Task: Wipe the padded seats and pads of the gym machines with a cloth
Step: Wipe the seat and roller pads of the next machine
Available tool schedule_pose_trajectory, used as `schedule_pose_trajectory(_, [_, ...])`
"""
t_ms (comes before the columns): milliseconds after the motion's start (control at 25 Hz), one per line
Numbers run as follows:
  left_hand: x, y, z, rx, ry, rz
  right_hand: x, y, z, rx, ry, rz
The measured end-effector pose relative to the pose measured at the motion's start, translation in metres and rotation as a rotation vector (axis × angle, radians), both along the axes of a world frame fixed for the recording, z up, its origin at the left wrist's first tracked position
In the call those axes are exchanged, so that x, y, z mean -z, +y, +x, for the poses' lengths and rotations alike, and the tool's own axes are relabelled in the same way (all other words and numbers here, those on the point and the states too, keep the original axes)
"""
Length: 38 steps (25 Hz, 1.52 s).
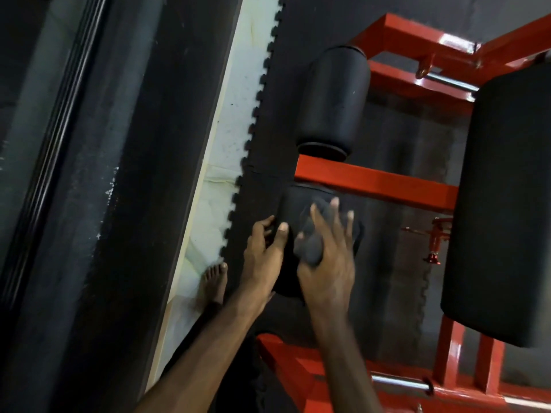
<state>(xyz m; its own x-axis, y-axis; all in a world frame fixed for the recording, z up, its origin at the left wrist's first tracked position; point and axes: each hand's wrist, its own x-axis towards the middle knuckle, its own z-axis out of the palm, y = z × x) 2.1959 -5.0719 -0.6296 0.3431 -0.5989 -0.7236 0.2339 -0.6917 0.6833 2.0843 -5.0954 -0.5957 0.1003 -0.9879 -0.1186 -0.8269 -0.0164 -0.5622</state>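
Two hands work the near roller (pixel 287 210) just below the red bar (pixel 375 181): the left hand (pixel 264 257) cups its side, the right hand (pixel 326 263) presses a cloth (pixel 308 245) on it, mid-wipe; next, I'd guess, comes the far roller (pixel 335 99) above that bar.

Head camera looks steeply down, tilted, close above the roller pad (pixel 301 242) and floor mat (pixel 396 204).
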Motion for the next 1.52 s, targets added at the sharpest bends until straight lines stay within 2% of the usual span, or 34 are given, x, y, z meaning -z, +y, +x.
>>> schedule_pose_trajectory(40, [0.006, 0.004, 0.001, 0.043, -0.037, 0.006, 0.004, -0.024, 0.003, 0.018, 0.013, -0.009])
schedule_pose_trajectory(120, [0.011, 0.009, 0.001, -0.001, 0.015, -0.022, 0.006, -0.038, 0.006, 0.019, 0.034, -0.014])
schedule_pose_trajectory(280, [0.016, 0.004, 0.013, -0.168, 0.182, -0.045, -0.008, 0.043, -0.002, -0.088, 0.09, -0.031])
schedule_pose_trajectory(360, [0.02, -0.003, 0.02, -0.189, 0.376, 0.0, -0.011, 0.065, -0.007, -0.117, 0.111, -0.037])
schedule_pose_trajectory(440, [0.02, -0.009, 0.021, -0.17, 0.663, 0.036, -0.003, 0.037, -0.005, -0.129, 0.112, -0.056])
schedule_pose_trajectory(520, [0.015, -0.011, 0.02, -0.149, 0.774, 0.055, 0.001, -0.001, 0.003, -0.124, 0.147, -0.038])
schedule_pose_trajectory(640, [0.019, -0.007, 0.016, -0.154, 0.682, 0.022, 0.002, -0.021, 0.004, -0.052, 0.12, -0.011])
schedule_pose_trajectory(800, [0.005, -0.005, 0.008, -0.131, 0.371, 0.009, -0.007, 0.064, -0.01, -0.076, 0.032, -0.029])
schedule_pose_trajectory(880, [0.004, -0.003, 0.004, -0.084, 0.287, -0.016, -0.007, 0.083, -0.017, -0.07, -0.014, 0.005])
schedule_pose_trajectory(1080, [0.015, 0.01, 0.005, 0.028, 0.077, -0.07, 0.002, -0.029, -0.002, 0.085, -0.125, 0.037])
schedule_pose_trajectory(1160, [0.014, 0.013, 0.008, -0.034, 0.138, -0.093, 0.003, -0.037, 0.0, 0.112, -0.129, 0.035])
schedule_pose_trajectory(1280, [0.022, 0.012, 0.016, -0.072, 0.222, -0.084, -0.005, 0.021, -0.009, 0.02, -0.064, 0.018])
schedule_pose_trajectory(1400, [0.026, 0.0, 0.022, -0.104, 0.567, 0.087, -0.008, 0.075, -0.016, -0.122, 0.034, -0.002])
schedule_pose_trajectory(1480, [0.033, -0.004, 0.019, -0.126, 0.664, 0.148, -0.003, 0.056, -0.014, -0.127, 0.058, -0.012])
schedule_pose_trajectory(1520, [0.037, -0.004, 0.016, -0.129, 0.639, 0.121, -0.001, 0.039, -0.011, -0.121, 0.065, -0.007])
